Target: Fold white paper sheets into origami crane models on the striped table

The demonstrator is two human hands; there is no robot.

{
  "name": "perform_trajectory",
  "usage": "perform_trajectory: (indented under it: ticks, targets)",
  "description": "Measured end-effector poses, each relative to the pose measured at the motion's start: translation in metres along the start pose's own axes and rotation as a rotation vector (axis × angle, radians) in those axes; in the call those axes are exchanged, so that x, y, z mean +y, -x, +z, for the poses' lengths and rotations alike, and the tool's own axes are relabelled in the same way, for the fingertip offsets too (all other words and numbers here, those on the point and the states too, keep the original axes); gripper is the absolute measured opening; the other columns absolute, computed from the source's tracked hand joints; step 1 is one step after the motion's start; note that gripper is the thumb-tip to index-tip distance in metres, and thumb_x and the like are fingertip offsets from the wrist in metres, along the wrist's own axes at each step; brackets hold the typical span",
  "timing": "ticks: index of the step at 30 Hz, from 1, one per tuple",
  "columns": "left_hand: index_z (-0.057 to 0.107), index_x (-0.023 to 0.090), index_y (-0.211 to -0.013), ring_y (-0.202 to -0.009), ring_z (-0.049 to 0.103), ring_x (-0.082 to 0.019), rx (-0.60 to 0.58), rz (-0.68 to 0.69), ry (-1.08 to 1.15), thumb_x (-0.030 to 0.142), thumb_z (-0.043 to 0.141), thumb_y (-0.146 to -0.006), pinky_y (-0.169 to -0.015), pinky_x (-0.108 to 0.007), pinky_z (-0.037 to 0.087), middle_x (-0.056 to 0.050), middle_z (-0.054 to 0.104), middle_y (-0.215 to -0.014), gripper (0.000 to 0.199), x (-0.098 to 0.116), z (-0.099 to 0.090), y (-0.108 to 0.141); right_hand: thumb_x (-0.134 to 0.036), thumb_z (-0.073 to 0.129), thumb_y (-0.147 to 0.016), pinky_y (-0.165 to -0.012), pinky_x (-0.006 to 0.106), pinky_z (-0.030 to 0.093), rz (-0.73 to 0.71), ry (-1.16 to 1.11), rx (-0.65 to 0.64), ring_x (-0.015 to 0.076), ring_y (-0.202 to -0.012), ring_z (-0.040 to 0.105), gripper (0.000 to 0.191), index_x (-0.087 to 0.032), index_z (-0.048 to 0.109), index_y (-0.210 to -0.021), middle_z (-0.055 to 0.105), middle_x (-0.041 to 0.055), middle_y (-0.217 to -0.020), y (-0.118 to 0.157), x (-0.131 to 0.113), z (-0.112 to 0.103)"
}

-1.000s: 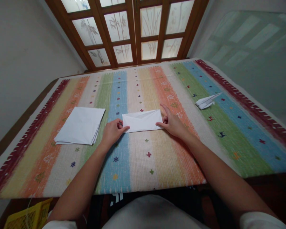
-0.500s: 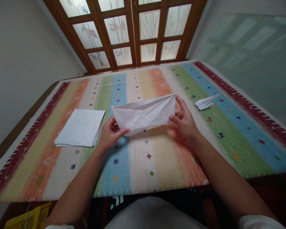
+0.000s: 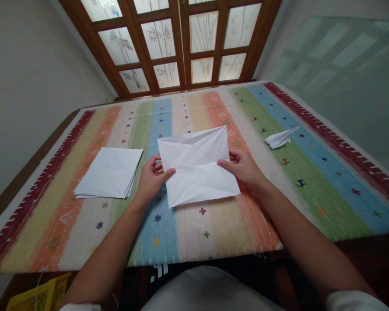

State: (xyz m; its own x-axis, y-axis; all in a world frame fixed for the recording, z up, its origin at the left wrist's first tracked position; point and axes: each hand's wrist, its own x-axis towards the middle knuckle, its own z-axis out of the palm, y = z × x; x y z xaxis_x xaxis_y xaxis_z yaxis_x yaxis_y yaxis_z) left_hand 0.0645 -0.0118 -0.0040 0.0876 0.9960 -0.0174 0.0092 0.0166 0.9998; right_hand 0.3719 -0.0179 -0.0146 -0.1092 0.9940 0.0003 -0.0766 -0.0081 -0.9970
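A creased sheet of white paper [image 3: 196,166] is held up between my two hands over the middle of the table. Fold lines run across it and out to its corners. My left hand [image 3: 152,175] grips the left edge, thumb on the face and fingers behind. On the opposite edge my right hand [image 3: 244,165] pinches the sheet the same way, thumb in front. Part of the fingers on both sides is hidden by the paper.
To the left lies a stack of white paper [image 3: 108,172]. A folded white paper piece [image 3: 280,139] with a long point rests on the right. The striped tablecloth [image 3: 194,242] covers the table. A yellow plastic basket [image 3: 40,293] stands below its near left corner.
The sheet was folded over into a wide strip and is now opened out to a larger, nearly square face. My right hand has moved slightly down and left along its edge.
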Motion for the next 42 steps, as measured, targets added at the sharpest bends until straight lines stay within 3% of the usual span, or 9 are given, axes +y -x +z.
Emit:
perform_trajectory:
  ticks: [6,9,12,19,25,29,32,36,42]
  targets:
    - [0.072,0.018,-0.097,-0.091,0.074,-0.024,-0.059,0.025,-0.088,0.032,0.085,-0.069,-0.067,-0.030,0.056,-0.010,0.079,-0.108,0.034,0.003,-0.006,0.000,-0.043,0.091,-0.075,-0.074,0.034,0.058,0.028,-0.023,-0.014,0.0220,-0.084,0.074,0.033,-0.021,0.080,-0.097,0.081,0.0063,-0.096,0.000,0.003,-0.004]
    - [0.073,0.019,-0.083,-0.101,0.072,-0.029,-0.282,-0.031,-0.056,0.037,0.077,-0.072,-0.068,-0.033,0.055,-0.014,0.075,-0.128,0.022,0.011,-0.013,0.001,-0.049,0.090,-0.075,-0.068,0.030,0.054,0.025,-0.023,-0.068,0.0215,-0.085,0.072,0.031,-0.021,0.081,-0.085,0.080,0.0095,-0.107,0.002,-0.001,-0.008]
    - [0.073,0.017,-0.086,-0.100,0.073,-0.032,-0.596,-0.235,0.058,0.061,0.062,-0.081,-0.072,-0.037,0.056,-0.018,0.068,-0.143,0.045,0.016,-0.010,0.006,-0.057,0.092,-0.069,-0.066,0.029,0.052,0.020,0.014,-0.266,0.0222,-0.086,0.071,0.038,-0.022,0.082,-0.076,0.079,0.0118,-0.113,0.002,-0.007,-0.012]
    - [0.049,0.027,-0.110,-0.076,0.065,-0.014,-0.772,-0.274,0.005,0.045,0.089,-0.079,-0.063,-0.021,0.045,-0.002,0.072,-0.099,0.054,0.003,0.024,0.031,-0.064,0.085,-0.076,-0.078,0.032,0.055,0.011,0.100,-0.499,0.0240,-0.095,0.073,0.043,-0.021,0.081,-0.082,0.080,0.0113,-0.111,-0.003,-0.001,0.001]
    - [0.061,0.021,-0.100,-0.057,0.055,-0.011,-0.425,-0.152,-0.117,0.049,0.083,-0.081,-0.052,-0.020,0.037,0.004,0.059,-0.072,0.040,-0.006,0.026,0.024,-0.076,0.055,-0.096,-0.075,0.038,0.062,0.226,-0.106,-0.134,0.0252,-0.087,0.076,0.064,-0.026,0.059,-0.137,0.079,0.0113,-0.108,-0.002,0.003,0.008]
    - [0.070,0.018,-0.109,-0.058,0.055,-0.011,-0.087,-0.082,-0.166,0.047,0.082,-0.081,-0.052,-0.021,0.040,0.002,0.062,-0.073,0.042,-0.015,0.025,0.016,-0.079,0.053,-0.094,-0.076,0.041,0.064,0.328,-0.230,-0.179,0.0266,-0.087,0.077,0.078,-0.029,0.041,-0.153,0.077,0.0152,-0.115,0.003,-0.001,0.015]
    - [0.073,0.017,-0.120,-0.069,0.063,-0.013,-0.105,-0.047,-0.168,0.045,0.080,-0.082,-0.059,-0.023,0.050,-0.005,0.070,-0.094,0.048,-0.019,0.029,0.018,-0.054,0.085,-0.080,-0.073,0.035,0.062,0.281,-0.181,-0.264,0.0238,-0.087,0.076,0.095,-0.033,0.034,-0.158,0.076,0.0127,-0.122,0.009,0.001,0.024]
    - [0.072,0.017,-0.130,-0.076,0.070,-0.018,-0.231,-0.070,-0.151,0.044,0.076,-0.087,-0.069,-0.032,0.061,-0.008,0.074,-0.095,0.051,-0.019,0.034,0.023,-0.026,0.089,-0.068,-0.066,0.032,0.059,0.225,-0.075,-0.268,0.0245,-0.086,0.075,0.097,-0.032,0.041,-0.151,0.077,0.0104,-0.121,0.009,0.006,0.024]
    - [0.076,0.016,-0.106,-0.077,0.073,-0.022,-0.176,-0.042,-0.234,0.038,0.073,-0.088,-0.072,-0.037,0.063,-0.008,0.075,-0.085,0.027,-0.021,0.024,0.015,-0.030,0.074,-0.082,-0.061,0.028,0.046,0.040,0.328,-0.218,0.0185,-0.072,0.063,0.037,-0.025,0.069,-0.118,0.075,0.0043,-0.094,0.002,0.009,0.009]
